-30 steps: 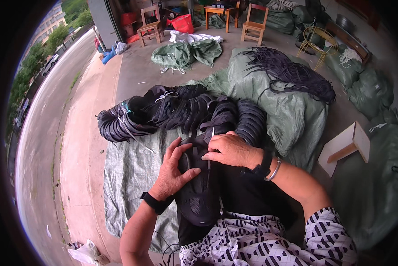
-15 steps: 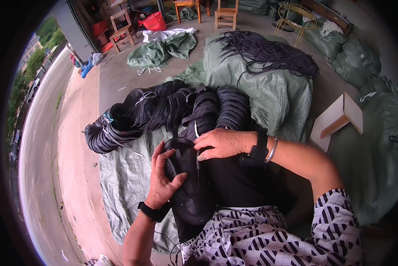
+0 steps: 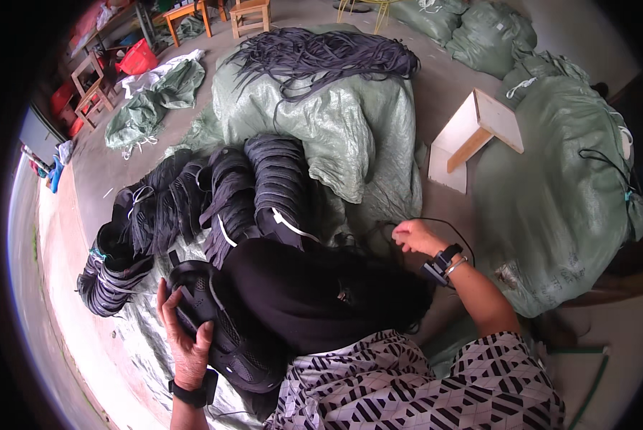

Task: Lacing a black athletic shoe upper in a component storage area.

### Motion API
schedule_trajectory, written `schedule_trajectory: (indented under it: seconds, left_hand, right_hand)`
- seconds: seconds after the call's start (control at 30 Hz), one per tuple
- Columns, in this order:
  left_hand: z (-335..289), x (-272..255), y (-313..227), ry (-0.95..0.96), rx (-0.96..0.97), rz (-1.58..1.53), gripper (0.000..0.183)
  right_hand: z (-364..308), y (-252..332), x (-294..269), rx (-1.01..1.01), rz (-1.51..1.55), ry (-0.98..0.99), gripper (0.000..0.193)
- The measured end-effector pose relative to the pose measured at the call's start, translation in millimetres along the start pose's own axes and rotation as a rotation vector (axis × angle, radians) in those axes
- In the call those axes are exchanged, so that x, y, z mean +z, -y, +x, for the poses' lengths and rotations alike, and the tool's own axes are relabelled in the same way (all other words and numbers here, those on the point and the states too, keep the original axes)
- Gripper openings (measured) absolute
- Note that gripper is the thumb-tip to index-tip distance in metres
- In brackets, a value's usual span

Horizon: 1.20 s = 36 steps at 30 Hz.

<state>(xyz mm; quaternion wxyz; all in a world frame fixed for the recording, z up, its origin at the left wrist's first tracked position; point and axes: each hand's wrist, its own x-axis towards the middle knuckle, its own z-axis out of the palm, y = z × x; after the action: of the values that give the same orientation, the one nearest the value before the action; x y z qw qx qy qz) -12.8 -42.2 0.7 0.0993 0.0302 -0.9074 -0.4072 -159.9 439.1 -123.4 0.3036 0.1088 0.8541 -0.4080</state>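
Note:
A black shoe upper [image 3: 225, 326] with mesh panels lies along my left thigh, its toe end towards me. My left hand [image 3: 185, 340] grips it by the left side near the opening, the thumb on its edge and the fingers around the outside. Out to the right, past my dark-trousered knee, my right hand [image 3: 416, 238] is raised with its fingers drawn together. A thin black cord [image 3: 450, 228] curves beside it; whether the fingers hold the cord or something else I cannot make out.
Several stacks of nested dark shoe uppers [image 3: 278, 179] lie ahead on green sheeting. Behind them, a heap of dark laces [image 3: 321, 57] covers a green woven sack [image 3: 321, 122]. A white-topped wooden stool [image 3: 479, 129] lies tipped at right, near large stuffed sacks [image 3: 551, 186].
My right hand has left the shoe upper and moved out to the right. The left hand keeps its hold. The whole view has swung right.

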Motion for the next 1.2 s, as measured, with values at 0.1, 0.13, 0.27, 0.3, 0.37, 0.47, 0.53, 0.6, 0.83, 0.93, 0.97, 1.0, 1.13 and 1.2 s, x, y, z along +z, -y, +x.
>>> schedule_trajectory:
  seconds: [0.1, 0.13, 0.27, 0.3, 0.37, 0.47, 0.53, 0.6, 0.83, 0.93, 0.97, 1.0, 1.13, 1.2]
  left_hand:
    - [4, 4, 7, -0.008, 0.010, -0.068, 0.076]
    - [7, 4, 10, -0.011, 0.020, -0.071, 0.077]
    - [9, 7, 19, -0.048, 0.073, 0.058, 0.084]
    - [10, 8, 20, -0.037, 0.077, 0.068, 0.084]
    - [9, 9, 21, -0.045, 0.051, 0.028, 0.084]
    - [9, 12, 20, -0.055, 0.038, -0.009, 0.084]
    - [9, 13, 18, -0.067, 0.027, -0.015, 0.084]
    - [9, 14, 16, -0.078, 0.027, 0.014, 0.084]
    - [6, 9, 5, -0.071, 0.008, 0.115, 0.084]
    - [1, 5, -5, -0.085, -0.046, 0.175, 0.079]
    - [1, 5, -9, -0.102, -0.002, 0.210, 0.073]
    - [-2, 4, -13, -0.148, 0.101, 0.313, 0.065]
    - [-18, 2, -29, -0.065, 0.133, 0.309, 0.042]
    - [-20, 3, -31, -0.068, 0.139, 0.226, 0.038]
  right_hand:
    - [7, -67, 31, -0.100, -0.195, -0.044, 0.025]
    - [7, -84, 38, -0.064, -0.287, -0.104, 0.025]
    - [1, -125, 38, 0.173, 0.121, -0.103, 0.027]
    - [-2, -130, 30, 0.226, 0.282, -0.104, 0.028]
    - [-7, -136, 16, 0.341, 0.381, -0.081, 0.031]
    - [-11, -141, 18, 0.389, 0.334, 0.016, 0.031]
    - [-7, -141, 46, 0.255, 0.415, 0.079, 0.034]
    - [-1, -139, 90, 0.098, 0.251, 0.061, 0.046]
    - [5, -116, 139, -0.125, -0.196, -0.068, 0.026]
    - [-13, -92, 110, -0.352, -0.436, -0.277, 0.020]
    - [-19, -83, 99, -0.376, -0.533, -0.214, 0.020]
    - [-25, -73, 90, -0.386, -0.641, -0.156, 0.020]
    - [-48, -32, 81, -0.502, -0.378, -0.216, 0.020]
    - [-53, -6, 80, -0.586, -0.248, -0.212, 0.020]
